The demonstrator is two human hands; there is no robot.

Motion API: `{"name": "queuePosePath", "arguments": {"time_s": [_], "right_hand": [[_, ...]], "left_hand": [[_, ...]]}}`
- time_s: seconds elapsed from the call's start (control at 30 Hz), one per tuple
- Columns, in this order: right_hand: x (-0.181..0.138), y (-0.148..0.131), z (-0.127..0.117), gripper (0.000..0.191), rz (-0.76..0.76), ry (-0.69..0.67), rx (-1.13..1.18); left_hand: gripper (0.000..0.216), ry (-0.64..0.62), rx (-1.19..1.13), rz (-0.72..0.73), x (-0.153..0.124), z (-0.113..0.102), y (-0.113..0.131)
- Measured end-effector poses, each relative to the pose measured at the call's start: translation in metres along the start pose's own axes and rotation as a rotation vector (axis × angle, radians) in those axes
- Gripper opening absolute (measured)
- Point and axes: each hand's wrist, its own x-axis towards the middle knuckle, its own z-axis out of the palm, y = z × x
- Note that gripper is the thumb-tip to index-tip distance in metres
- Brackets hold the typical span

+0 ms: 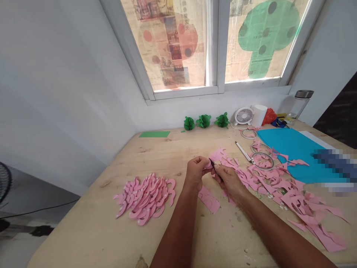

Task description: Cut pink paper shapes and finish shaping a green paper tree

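My left hand (196, 172) is closed, pinching a small pink paper piece (208, 163) above the wooden table (92, 230). My right hand (230, 180) is closed around a thin dark tool (214, 166), its tip touching the pink piece; I cannot tell whether it is a blade or small scissors. A pink paper strip (209, 200) lies on the table just below my hands. To the left sits a pile of cut pink curved shapes (146, 196).
Pink paper scraps (295, 195) spread to the right, over a blue sheet (290, 149). Tape rings (262, 160), a white pen (243, 151), a small white fan (243, 116), a bottle (298, 106), three green paper balls (204, 121) and a green sheet (154, 134) sit further back.
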Motion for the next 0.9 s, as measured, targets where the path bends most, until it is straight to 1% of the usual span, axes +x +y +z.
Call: {"name": "queuePosePath", "arguments": {"time_s": [0.27, 0.67, 0.9], "right_hand": [[0.0018, 0.0010, -0.0015, 0.037, -0.010, -0.018, -0.004], [0.0026, 0.0026, -0.0019, 0.037, -0.009, -0.003, -0.001], [0.0019, 0.0025, -0.0006, 0.037, 0.015, 0.020, 0.069]], "left_hand": [[0.014, 0.014, 0.006, -0.009, 0.0007, -0.0019, -0.0011], [0.014, 0.007, -0.006, -0.018, 0.0014, -0.0014, -0.0009], [0.021, -0.022, -0.024, -0.027, 0.0030, -0.0031, -0.0041]]}}
